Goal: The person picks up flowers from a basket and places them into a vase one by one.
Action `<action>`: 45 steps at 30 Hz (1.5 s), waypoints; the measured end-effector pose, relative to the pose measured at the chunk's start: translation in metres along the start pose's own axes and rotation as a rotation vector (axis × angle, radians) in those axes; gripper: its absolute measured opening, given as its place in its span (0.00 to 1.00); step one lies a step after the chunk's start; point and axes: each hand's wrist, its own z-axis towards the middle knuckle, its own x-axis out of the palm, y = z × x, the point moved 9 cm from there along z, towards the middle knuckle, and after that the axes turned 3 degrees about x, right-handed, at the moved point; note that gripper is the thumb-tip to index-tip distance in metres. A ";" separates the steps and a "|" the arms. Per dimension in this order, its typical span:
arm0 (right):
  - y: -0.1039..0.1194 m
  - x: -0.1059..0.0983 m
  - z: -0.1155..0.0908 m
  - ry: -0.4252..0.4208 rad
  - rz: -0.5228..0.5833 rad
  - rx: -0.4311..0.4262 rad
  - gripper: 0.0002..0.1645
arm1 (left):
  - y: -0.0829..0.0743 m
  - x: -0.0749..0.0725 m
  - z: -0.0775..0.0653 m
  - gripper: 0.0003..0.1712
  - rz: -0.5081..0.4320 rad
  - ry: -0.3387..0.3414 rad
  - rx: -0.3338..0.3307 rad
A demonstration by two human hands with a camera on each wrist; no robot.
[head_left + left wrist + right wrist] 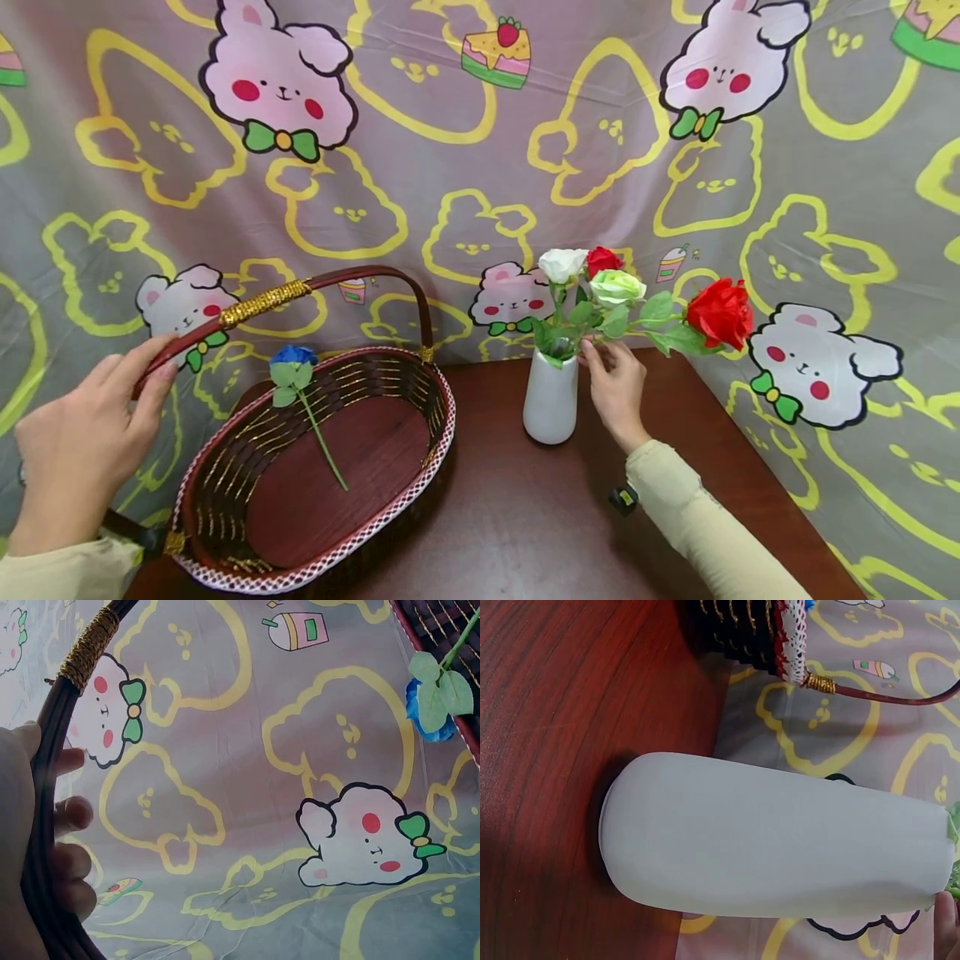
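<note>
The left hand [90, 437] is raised at the left, its fingers wrapped around the handle [266, 303] of the woven basket [393, 379]. The right forearm is extended forward; the stem of a red rose [720, 313] is pinched by the right hand [618, 383] at the mouth of the white vase [550, 404]. That bloom is leaned outward, to the right of and above the hand. A white rose [563, 264], a pale green rose [618, 287] and another red bloom [602, 261] are noted above the vase. Between the hands, a blue rose [293, 356] is supported in the basket, its bloom at the far rim.
</note>
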 end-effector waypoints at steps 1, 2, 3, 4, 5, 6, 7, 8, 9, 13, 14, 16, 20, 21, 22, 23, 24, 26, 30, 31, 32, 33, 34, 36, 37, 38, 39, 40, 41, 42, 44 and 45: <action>0.000 0.002 0.000 0.005 -0.004 0.001 0.10 | -0.001 -0.002 -0.002 0.29 0.019 -0.017 -0.004; 0.000 0.003 0.000 0.010 -0.006 0.002 0.11 | -0.002 -0.006 -0.003 0.32 0.035 -0.052 0.005; 0.000 0.004 -0.001 0.016 -0.012 0.006 0.11 | -0.005 -0.010 -0.005 0.34 0.049 -0.090 0.020; 0.000 0.005 -0.001 0.020 -0.013 0.010 0.11 | -0.009 -0.015 -0.006 0.36 0.057 -0.129 0.037; 0.000 0.006 -0.001 0.025 -0.015 0.014 0.11 | -0.014 -0.021 -0.008 0.38 0.055 -0.177 0.060; 0.000 0.007 -0.001 0.028 -0.017 0.017 0.11 | -0.022 -0.027 -0.009 0.39 0.049 -0.224 0.088; 0.000 0.007 -0.001 0.031 -0.017 0.018 0.11 | -0.033 -0.033 -0.011 0.38 0.039 -0.284 0.121; -0.001 0.006 -0.001 0.031 -0.018 0.018 0.11 | -0.046 -0.039 -0.013 0.36 0.018 -0.371 0.158; -0.001 0.006 -0.001 0.028 -0.022 0.016 0.11 | -0.062 -0.044 -0.016 0.33 -0.018 -0.436 0.195; -0.001 0.002 0.001 0.015 -0.024 0.009 0.11 | -0.151 -0.034 -0.036 0.25 -0.231 -0.571 0.376; -0.002 0.001 0.001 0.015 -0.023 0.011 0.11 | -0.176 -0.022 -0.042 0.24 -0.296 -0.539 0.415; -0.002 0.000 0.002 0.019 -0.012 0.012 0.11 | -0.225 0.010 -0.056 0.24 -0.426 -0.411 0.475; -0.003 0.001 0.004 0.024 0.025 0.019 0.11 | -0.296 0.099 -0.071 0.31 -0.611 -0.036 0.435; -0.003 0.001 0.005 0.026 0.032 0.020 0.11 | -0.306 0.122 -0.069 0.35 -0.664 0.055 0.388; -0.003 0.001 0.005 0.029 0.037 0.021 0.11 | -0.312 0.144 -0.067 0.39 -0.710 0.150 0.333; -0.003 0.001 0.005 0.033 0.041 0.023 0.11 | -0.317 0.165 -0.063 0.43 -0.761 0.228 0.270; -0.003 0.002 0.005 0.037 0.043 0.026 0.11 | -0.320 0.183 -0.059 0.47 -0.825 0.296 0.205; -0.003 0.001 0.004 0.043 0.041 0.028 0.11 | -0.326 0.215 -0.051 0.51 -0.951 0.405 0.088; -0.007 -0.001 0.005 0.037 0.060 0.031 0.11 | -0.346 0.262 -0.041 0.57 -1.108 0.537 -0.026; -0.008 -0.001 0.005 0.034 0.071 0.035 0.11 | -0.352 0.271 -0.039 0.59 -1.129 0.557 -0.036; -0.010 -0.002 0.006 0.036 0.084 0.038 0.11 | -0.357 0.280 -0.038 0.60 -1.150 0.572 -0.046; -0.011 -0.001 0.006 0.040 0.099 0.040 0.11 | -0.363 0.286 -0.036 0.61 -1.175 0.584 -0.053; -0.011 -0.001 0.006 0.045 0.112 0.041 0.12 | -0.368 0.293 -0.035 0.62 -1.192 0.595 -0.055; -0.011 0.000 0.007 0.055 0.136 0.050 0.12 | -0.375 0.302 -0.034 0.63 -1.212 0.606 -0.064; -0.011 -0.001 0.007 0.057 0.146 0.056 0.13 | -0.378 0.306 -0.034 0.62 -1.221 0.608 -0.074; -0.013 -0.001 0.007 0.059 0.152 0.060 0.13 | -0.379 0.308 -0.034 0.61 -1.222 0.598 -0.080; -0.016 -0.001 0.008 0.058 0.158 0.064 0.13 | -0.380 0.310 -0.033 0.60 -1.218 0.587 -0.085; -0.020 -0.001 0.008 0.056 0.163 0.068 0.13 | -0.380 0.310 -0.032 0.59 -1.204 0.572 -0.088; -0.024 -0.001 0.009 0.053 0.165 0.072 0.13 | -0.380 0.310 -0.032 0.57 -1.191 0.548 -0.088; -0.028 -0.002 0.010 0.050 0.168 0.075 0.13 | -0.379 0.310 -0.031 0.57 -1.175 0.529 -0.089; -0.035 -0.002 0.011 0.046 0.166 0.078 0.12 | -0.378 0.308 -0.031 0.56 -1.130 0.496 -0.086; -0.038 -0.002 0.012 0.044 0.161 0.080 0.12 | -0.377 0.308 -0.031 0.56 -1.099 0.485 -0.081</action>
